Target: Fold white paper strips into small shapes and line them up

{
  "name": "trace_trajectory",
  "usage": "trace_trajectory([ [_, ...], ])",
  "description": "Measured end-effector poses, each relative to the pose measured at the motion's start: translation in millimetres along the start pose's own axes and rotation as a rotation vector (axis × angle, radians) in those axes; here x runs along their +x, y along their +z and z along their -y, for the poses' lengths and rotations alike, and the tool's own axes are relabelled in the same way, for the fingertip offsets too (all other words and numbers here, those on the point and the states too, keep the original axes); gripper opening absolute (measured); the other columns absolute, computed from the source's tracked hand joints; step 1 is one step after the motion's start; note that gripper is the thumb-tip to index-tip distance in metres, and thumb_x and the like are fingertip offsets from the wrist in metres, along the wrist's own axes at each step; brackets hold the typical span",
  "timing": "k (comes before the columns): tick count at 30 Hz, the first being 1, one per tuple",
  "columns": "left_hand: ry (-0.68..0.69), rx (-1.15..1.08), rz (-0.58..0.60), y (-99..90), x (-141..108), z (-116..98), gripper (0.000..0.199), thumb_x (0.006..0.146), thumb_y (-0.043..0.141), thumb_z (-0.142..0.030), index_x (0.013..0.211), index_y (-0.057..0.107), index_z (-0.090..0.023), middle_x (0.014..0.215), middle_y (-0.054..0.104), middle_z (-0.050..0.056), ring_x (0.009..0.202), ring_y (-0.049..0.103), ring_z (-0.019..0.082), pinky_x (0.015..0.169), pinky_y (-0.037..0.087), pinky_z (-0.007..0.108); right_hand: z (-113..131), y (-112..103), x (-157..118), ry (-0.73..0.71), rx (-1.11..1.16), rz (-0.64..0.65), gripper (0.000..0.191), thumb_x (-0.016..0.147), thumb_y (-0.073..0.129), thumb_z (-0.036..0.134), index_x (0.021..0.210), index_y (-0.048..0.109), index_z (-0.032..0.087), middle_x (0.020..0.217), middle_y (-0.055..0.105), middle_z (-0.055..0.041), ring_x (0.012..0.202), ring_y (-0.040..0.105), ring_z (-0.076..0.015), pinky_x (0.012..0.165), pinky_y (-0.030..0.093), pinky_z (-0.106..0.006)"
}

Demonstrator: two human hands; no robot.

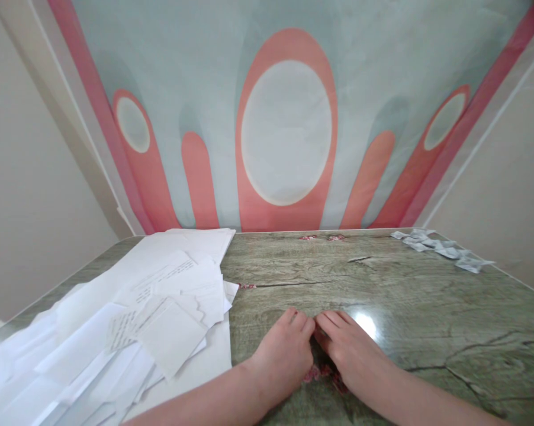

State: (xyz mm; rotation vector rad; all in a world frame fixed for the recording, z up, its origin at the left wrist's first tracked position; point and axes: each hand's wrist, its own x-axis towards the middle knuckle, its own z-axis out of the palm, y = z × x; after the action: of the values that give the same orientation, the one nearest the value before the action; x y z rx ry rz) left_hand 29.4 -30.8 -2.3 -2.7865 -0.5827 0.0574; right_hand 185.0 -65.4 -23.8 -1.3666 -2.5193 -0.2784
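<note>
Close together at the front middle of the table, my left hand (287,343) and my right hand (344,343) nearly meet at the fingertips. The fingers of both are curled inward in a pinch. Anything between them is hidden by the hands themselves. Below and between the wrists, small reddish-pink patches (314,374) show on the wood-patterned tabletop (289,302); I cannot tell whether they are loose pieces or part of the print. To the left of my left hand lies a heap of white paper (173,331), some sheets folded or torn, a few with printed text.
Several small whitish packets (449,251) lie in a loose row at the far right corner. More reddish patches (308,238) dot the table's back edge. A wall panel (289,130) with red and pale shapes rises behind, with plain walls on both sides.
</note>
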Motion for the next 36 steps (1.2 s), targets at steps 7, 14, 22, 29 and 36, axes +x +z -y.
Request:
trace_trajectory([
  [7, -0.093, -0.098, -0.047, -5.6, -9, 6, 0.017, 0.082, 0.054, -0.022, 0.09, 0.064, -0.013, 0.087, 0.058, 0.005, 0.088, 0.048, 0.023, 0.092, 0.03, 0.038, -1, -6, 3, -0.004, -0.042, 0.03, 0.006, 0.074, 0.065, 0.011, 0.07, 0.062, 0.014, 0.075, 0.056, -0.0033, 0.073, 0.047, -0.0179, 0.065, 0.032, -0.031],
  [14, -0.049, -0.048, -0.054, -5.4, -10, 3, 0.023, 0.081, 0.054, -0.025, 0.095, 0.064, -0.009, 0.091, 0.057, 0.007, 0.093, 0.047, 0.024, 0.097, 0.026, 0.039, -10, -13, 2, 0.082, 0.11, 0.168, 0.009, 0.082, 0.059, 0.015, 0.082, 0.067, 0.019, 0.083, 0.057, -0.0035, 0.085, 0.047, -0.0188, 0.072, 0.031, -0.031],
  [22, -0.034, -0.042, -0.025, -11.5, -10, 5, 0.031, 0.08, 0.054, -0.029, 0.103, 0.061, -0.009, 0.094, 0.058, 0.009, 0.096, 0.046, 0.025, 0.096, 0.028, 0.038, -23, -10, -8, 0.068, 0.141, 0.166, 0.017, 0.084, 0.056, 0.014, 0.09, 0.068, 0.023, 0.083, 0.058, -0.0023, 0.081, 0.048, -0.0178, 0.07, 0.03, -0.031],
  [29, -0.024, -0.047, -0.009, -13.7, -9, 5, 0.03, 0.08, 0.054, -0.028, 0.101, 0.062, -0.009, 0.095, 0.058, 0.009, 0.096, 0.046, 0.025, 0.097, 0.028, 0.038, -17, -7, -11, 0.096, 0.093, 0.125, 0.021, 0.079, 0.057, 0.008, 0.092, 0.066, 0.021, 0.084, 0.058, -0.0018, 0.079, 0.05, -0.0177, 0.073, 0.034, -0.031],
  [36, -0.08, -0.159, -0.017, -13.0, -9, 8, 0.027, 0.081, 0.049, -0.022, 0.102, 0.06, -0.009, 0.092, 0.056, 0.008, 0.09, 0.047, 0.023, 0.088, 0.037, 0.035, -15, 1, -7, 0.083, 0.122, 0.09, 0.026, 0.079, 0.054, 0.005, 0.101, 0.062, 0.017, 0.092, 0.059, -0.006, 0.086, 0.051, -0.0204, 0.077, 0.038, -0.034],
])
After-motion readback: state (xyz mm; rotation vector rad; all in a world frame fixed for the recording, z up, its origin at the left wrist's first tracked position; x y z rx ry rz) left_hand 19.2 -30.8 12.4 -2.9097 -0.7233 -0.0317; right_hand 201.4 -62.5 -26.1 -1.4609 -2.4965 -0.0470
